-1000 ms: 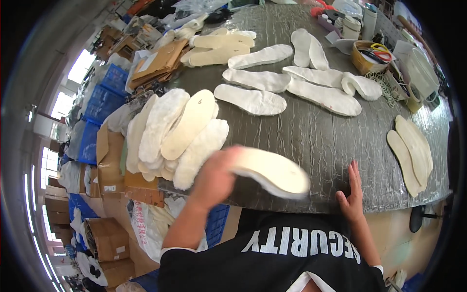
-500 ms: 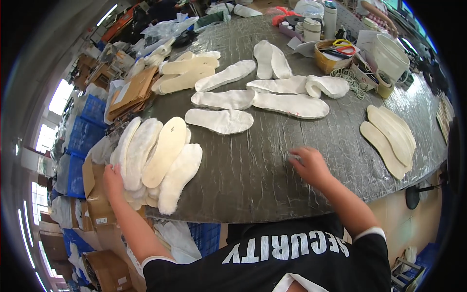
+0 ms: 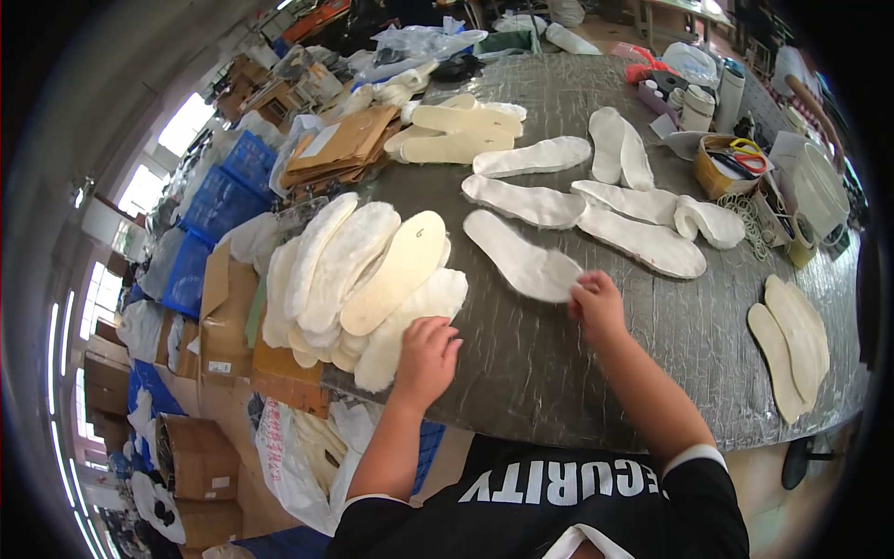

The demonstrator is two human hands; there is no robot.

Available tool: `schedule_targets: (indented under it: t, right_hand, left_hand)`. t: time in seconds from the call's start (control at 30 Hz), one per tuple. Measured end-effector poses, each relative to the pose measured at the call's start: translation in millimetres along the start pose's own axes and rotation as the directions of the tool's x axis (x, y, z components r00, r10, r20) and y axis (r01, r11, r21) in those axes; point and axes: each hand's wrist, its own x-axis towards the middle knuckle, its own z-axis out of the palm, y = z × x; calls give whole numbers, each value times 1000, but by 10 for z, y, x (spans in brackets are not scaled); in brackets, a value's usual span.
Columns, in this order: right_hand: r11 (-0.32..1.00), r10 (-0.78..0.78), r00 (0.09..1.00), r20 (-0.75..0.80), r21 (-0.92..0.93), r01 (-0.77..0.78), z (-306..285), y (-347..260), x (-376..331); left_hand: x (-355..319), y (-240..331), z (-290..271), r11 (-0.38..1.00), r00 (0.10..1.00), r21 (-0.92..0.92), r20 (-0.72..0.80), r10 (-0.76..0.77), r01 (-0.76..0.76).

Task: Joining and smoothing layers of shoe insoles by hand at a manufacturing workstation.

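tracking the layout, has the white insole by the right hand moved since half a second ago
Yes: the white insole has swung its right end nearer, away from the neighbouring insole behind it.

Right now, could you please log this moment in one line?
Left hand: at insole pile, contact unclear; Right hand: pinching white insole by one end; Rest: yellow container, far right

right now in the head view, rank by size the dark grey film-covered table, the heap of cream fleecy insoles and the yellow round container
Dark grey film-covered table
Heap of cream fleecy insoles
Yellow round container
Apparent size only; the container is farther.
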Motion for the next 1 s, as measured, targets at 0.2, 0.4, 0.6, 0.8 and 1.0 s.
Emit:
schedule_targets:
  t: [0.2,0.4,0.6,0.8,1.0]
  right_hand:
    - [986,20,999,-43,-167,-27,-1141,-293,-1105]
    - [562,-404,913,-57,-803,199,-2243,-322,-1719]
    - [685,-458,871,-178,-696,218,-2064,-549,-1766]
    - [493,-586,804,-105,-834,250,-2471,-450,-1846]
    - [721,-482,847,-225,-652,237,-2577,-280,-1556]
  left_hand:
    - [133,437,332,968,990,-217,46,135,-122]
    - [280,1106,901,840,829,-445,307,467,-309]
    - [262,1060,600,912,814,-324,440,379,-250]
    - [424,983,667,802,785,-579,561,262,146]
    - [1120,-393,-390,959,958,34,-80,-277,280]
